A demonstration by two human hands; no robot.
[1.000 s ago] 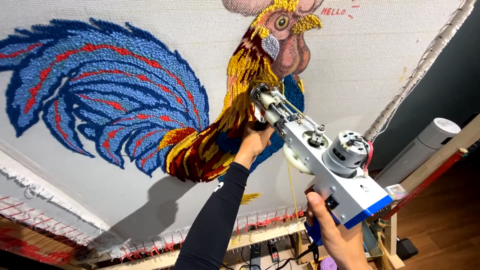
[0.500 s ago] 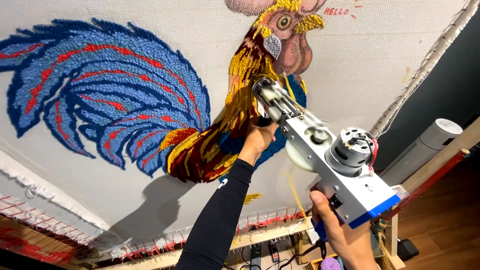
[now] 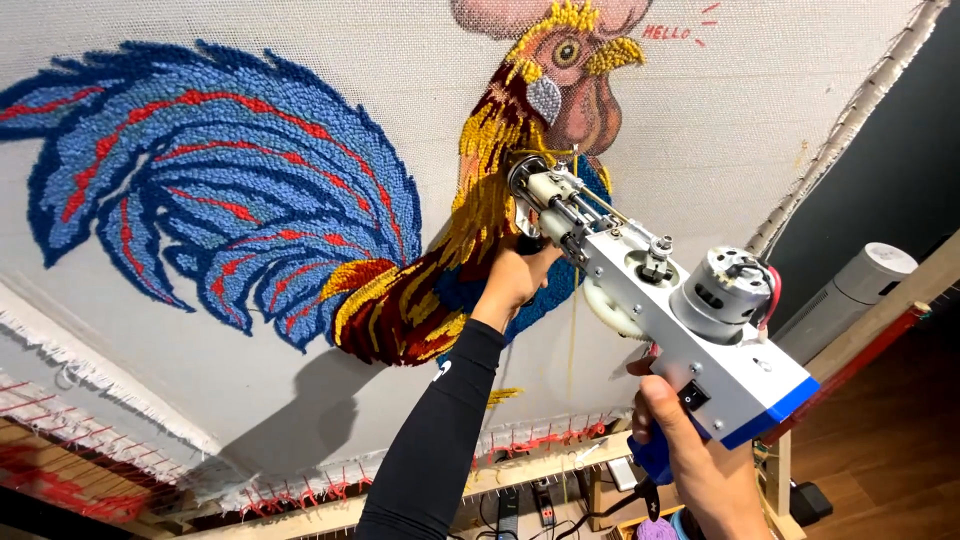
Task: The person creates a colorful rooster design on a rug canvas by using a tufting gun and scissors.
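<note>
Rooster rug looks mostly filled in: blue tail [image 3: 200, 190] at the left, gold neck and red head at top centre are tufted, while the backing cloth [image 3: 760, 130] around it is bare. The tufting gun [image 3: 660, 300] sits centre-right, nose on the breast. Right hand [image 3: 700, 470] wraps the blue grip at the lower right. Left hand [image 3: 515, 280], arm stretched up, closes around the gun's front handle.

A white cylindrical appliance [image 3: 850, 290] stands at right on a dark wooden floor [image 3: 880, 450]. A power strip [image 3: 508, 505] lies beneath the frame's wooden bar [image 3: 500, 480], near a purple yarn ball [image 3: 655, 528]
</note>
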